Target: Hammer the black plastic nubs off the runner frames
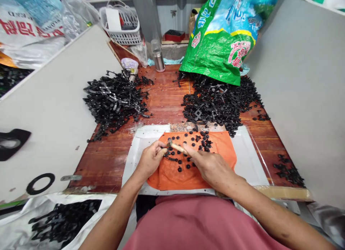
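by the look of it, in the middle of knocking small round pieces off a moulded strip. right hand (212, 167) closed round the wooden handle of a small hammer (175, 146), with the head out past the fingers and close to the left fingertips. left hand (150, 160) narrowed to a pinch on a black strip (170, 157), pressing it flat on the orange cloth (167, 178). impossible to tell whether the hammer head is touching the strip or poised just over it.

for the next blow, judging from this: a short, well-aimed tap on the strip right beside the pinching fingers, without catching them, and a firm hold against skidding on the soft cloth. worth minding too the loose black discs (201, 136) scattered over the far half of the cloth, probably light enough to jump or roll at a hard knock.

strip between the two hands, under the left fingertips and just ahead of the right knuckles, near the middle of the cloth. cloth spread on a white board (250, 153) at the near edge of the worktop (164, 95). well beyond the hands, two heaps of black frames: left pile (115, 97) and right pile (218, 102), the latter spilling from a green sack (221, 37).
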`<action>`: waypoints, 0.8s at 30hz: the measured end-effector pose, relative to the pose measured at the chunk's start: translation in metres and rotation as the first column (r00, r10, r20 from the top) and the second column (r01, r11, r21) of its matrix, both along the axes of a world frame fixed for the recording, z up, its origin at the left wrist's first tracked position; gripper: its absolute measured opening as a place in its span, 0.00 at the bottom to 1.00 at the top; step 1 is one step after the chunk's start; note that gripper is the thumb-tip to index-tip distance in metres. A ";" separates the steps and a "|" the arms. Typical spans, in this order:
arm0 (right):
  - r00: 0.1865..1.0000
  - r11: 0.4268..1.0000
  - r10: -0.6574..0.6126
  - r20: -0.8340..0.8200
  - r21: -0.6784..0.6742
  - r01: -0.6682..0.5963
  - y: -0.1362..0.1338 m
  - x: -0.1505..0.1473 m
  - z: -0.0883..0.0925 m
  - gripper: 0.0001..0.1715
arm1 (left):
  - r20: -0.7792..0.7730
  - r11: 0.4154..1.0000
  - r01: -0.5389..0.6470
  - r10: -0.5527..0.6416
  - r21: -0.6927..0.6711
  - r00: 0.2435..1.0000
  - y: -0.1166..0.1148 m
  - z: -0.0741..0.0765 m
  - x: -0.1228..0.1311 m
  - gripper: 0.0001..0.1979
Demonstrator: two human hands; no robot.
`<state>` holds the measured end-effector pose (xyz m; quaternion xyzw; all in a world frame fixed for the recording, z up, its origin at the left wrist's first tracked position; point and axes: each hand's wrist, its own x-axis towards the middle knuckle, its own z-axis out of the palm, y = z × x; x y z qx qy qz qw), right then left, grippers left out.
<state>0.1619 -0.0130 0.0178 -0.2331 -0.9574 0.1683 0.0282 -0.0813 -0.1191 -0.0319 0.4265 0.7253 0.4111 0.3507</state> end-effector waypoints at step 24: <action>0.977 0.999 -0.030 0.209 0.036 0.024 -0.004 -0.011 0.018 0.36 | 0.014 0.998 -0.034 0.033 0.046 0.999 -0.001 -0.007 0.005 0.09</action>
